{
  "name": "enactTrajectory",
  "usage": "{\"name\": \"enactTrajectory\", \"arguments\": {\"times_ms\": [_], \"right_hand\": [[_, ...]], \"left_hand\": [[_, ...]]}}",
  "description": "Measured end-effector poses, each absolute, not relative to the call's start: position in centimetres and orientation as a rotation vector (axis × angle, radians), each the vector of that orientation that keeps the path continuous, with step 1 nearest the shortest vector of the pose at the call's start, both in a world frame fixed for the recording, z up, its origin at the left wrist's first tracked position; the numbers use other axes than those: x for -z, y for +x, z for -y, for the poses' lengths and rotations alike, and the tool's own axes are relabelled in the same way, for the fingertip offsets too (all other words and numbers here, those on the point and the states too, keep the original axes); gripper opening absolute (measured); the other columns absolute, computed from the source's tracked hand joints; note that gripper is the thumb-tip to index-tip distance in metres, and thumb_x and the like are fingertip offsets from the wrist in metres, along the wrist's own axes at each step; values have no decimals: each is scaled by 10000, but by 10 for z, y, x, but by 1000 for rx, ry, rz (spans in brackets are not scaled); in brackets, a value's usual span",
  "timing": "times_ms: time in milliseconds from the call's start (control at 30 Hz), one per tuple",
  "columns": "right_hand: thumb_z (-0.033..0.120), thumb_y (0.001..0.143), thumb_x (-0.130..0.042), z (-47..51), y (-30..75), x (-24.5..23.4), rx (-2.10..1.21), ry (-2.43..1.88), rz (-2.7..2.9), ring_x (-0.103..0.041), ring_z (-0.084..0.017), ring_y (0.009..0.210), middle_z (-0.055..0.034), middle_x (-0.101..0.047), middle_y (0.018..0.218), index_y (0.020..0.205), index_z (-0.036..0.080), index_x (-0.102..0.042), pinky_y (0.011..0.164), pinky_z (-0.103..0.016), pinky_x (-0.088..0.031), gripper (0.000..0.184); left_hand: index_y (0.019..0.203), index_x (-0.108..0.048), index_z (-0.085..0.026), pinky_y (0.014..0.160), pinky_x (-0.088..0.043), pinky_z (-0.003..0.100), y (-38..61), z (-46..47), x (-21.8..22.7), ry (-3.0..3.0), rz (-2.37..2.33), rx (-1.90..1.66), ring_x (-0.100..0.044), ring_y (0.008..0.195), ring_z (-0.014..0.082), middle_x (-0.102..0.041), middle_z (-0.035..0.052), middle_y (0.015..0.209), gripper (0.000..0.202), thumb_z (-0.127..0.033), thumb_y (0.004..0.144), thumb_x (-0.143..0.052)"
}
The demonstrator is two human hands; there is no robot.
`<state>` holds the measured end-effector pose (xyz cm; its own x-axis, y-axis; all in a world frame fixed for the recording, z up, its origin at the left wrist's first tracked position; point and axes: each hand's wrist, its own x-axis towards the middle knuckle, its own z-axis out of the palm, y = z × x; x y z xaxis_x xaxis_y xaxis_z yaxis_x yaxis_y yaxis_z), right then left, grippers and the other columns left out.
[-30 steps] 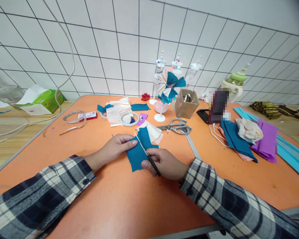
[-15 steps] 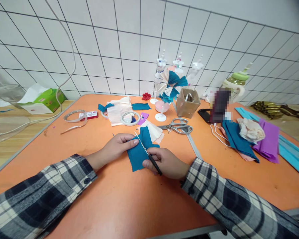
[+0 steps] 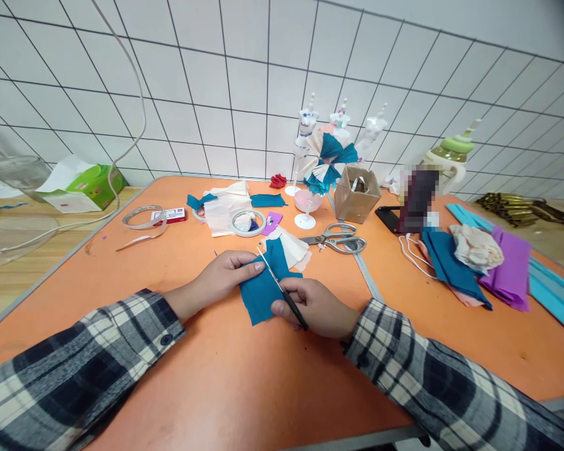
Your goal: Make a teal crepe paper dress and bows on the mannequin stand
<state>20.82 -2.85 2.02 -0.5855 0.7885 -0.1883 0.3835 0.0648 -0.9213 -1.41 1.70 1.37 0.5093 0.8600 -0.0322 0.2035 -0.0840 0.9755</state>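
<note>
A teal piece of crepe paper [image 3: 261, 290] lies on the orange table [image 3: 244, 388] between my hands. My left hand [image 3: 225, 275] pinches its upper left edge with thumb and fingers. My right hand [image 3: 317, 305] is closed around small black-handled scissors [image 3: 282, 289], whose thin blades point up and left across the teal paper. Cream paper [image 3: 295, 248] lies just behind the teal piece.
Large silver scissors [image 3: 337, 238], tape rolls [image 3: 246, 223], a brown box [image 3: 357, 193], a pink cup stand and small mannequins with paper fans [image 3: 326, 160] stand behind. Teal and purple paper [image 3: 507, 263] lies right, by a phone. A green tissue box [image 3: 87, 186] sits far left.
</note>
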Motion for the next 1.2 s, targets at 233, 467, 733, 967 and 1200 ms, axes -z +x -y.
{"name": "enactTrajectory", "arguments": {"times_ms": [233,467,733,967,1200], "right_hand": [[571,850,-588,29,209,-18,-1460,-1192,2046,-392,-104,538,50,-455,580,751,209,-484,500,-243,-263,389],[583,864,-552,28,207,-19,-1345,-1235,2096,-379,-106,536,43,-461,581,744,206,-488,494,-249,-246,400],[544,879,-552,28,206,-14,-1344,-1244,2086,-381,-99,519,53,-467,571,761,211,-488,486,-241,-257,359],[538,866,-589,29,205,-17,-1352,-1261,2089,-390,-103,526,49,-482,581,773,211,-515,492,-242,-260,348],[543,867,-594,29,206,-17,-1376,-1244,2078,-397,-104,533,49,-486,588,784,213,-521,497,-241,-262,348]], "left_hand": [[726,-668,-129,586,-427,212,-14,-19,-10,1574,-900,-722,-515,621,114,-634,-8,683,398,-496,872,-624],[766,-675,-128,606,-438,222,-16,-19,-7,1528,-889,-726,-535,647,125,-650,0,716,383,-493,872,-631],[762,-660,-124,619,-440,233,-17,-19,-8,1506,-847,-730,-536,653,133,-640,6,710,406,-513,872,-619],[723,-655,-130,602,-430,230,-17,-21,-8,1484,-872,-742,-521,626,128,-626,-6,677,347,-459,833,-676],[718,-656,-130,601,-423,224,-16,-21,-8,1522,-877,-730,-515,619,124,-616,-12,667,355,-463,839,-663]]}}
